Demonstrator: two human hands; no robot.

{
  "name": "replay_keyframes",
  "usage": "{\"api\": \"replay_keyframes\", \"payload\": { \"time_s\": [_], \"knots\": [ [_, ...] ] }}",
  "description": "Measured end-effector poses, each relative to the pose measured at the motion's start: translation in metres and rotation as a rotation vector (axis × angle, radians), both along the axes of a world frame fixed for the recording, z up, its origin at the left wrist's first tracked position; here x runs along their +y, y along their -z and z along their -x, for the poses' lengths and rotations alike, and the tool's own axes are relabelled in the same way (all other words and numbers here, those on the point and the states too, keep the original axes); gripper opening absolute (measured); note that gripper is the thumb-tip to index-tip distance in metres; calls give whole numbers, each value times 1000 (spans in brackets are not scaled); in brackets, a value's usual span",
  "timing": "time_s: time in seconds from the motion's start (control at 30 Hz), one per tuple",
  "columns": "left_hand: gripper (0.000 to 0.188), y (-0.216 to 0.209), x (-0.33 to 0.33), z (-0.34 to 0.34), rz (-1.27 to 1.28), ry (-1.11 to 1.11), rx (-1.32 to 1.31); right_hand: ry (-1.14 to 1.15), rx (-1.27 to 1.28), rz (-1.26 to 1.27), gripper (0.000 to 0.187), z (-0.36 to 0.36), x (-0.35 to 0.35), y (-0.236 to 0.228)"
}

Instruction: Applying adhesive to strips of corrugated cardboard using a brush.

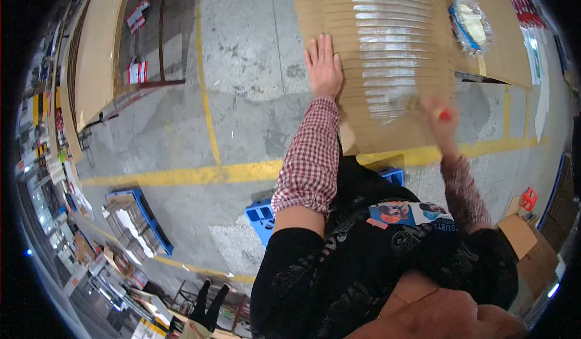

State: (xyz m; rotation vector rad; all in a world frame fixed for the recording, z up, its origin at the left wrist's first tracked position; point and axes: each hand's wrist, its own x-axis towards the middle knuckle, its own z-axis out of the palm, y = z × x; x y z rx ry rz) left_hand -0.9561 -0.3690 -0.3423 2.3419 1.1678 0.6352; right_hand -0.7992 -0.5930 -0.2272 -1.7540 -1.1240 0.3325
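Observation:
My left hand (325, 66) lies flat on the left edge of a ridged brown cardboard sheet (339, 12), its fingers stretched out. Smeared by motion, my right hand (440, 118) is closed around a brush with a red handle end. The blurred brush head (404, 101) is over the lower part of a whitish, shiny wet coating (390, 54) that covers the middle ridges of the sheet. Beyond my right hand, a plastic-wrapped blue tub (472, 25) holds a pale, creamy paste.
More brown board (505, 27) lies under the tub. Cardboard panels (97, 48) stand on the left. Blue pallets (261, 218) sit on the grey floor with yellow lines; one carries stacked grey pieces (130, 227). Someone's legs (209, 306) show behind me. A red object (528, 200) is near cartons, lower right.

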Motion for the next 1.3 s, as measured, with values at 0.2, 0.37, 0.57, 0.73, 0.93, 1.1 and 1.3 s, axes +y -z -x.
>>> {"api": "replay_keyframes", "payload": {
  "time_s": [0.2, 0.37, 0.57, 0.73, 0.93, 1.1, 1.3],
  "knots": [
    [47, 4, -5, -15, -79, 3, -2, 285, -108, -77, 20, -108, 133, -15],
    [49, 0, -1, -5, -53, -12, 44, 242, -183, 89, 22, -70, 28, 34],
    [47, -2, 2, 8, -74, -55, 10, 299, 32, 160, 21, -90, 52, -41],
    [47, -3, -3, -10, -72, -22, 5, 334, 152, -162, 23, -175, 125, -24],
    [47, -7, -2, 6, -79, -34, 44, 342, 410, -1, 25, -122, 52, 1],
    [49, -12, -2, 4, -65, -20, 71, 301, 421, 458, 20, -125, -26, -10],
    [56, -24, -28, 15, 49, -143, -253, 162, 810, -236, 30, -169, 18, -68]
  ]
}}
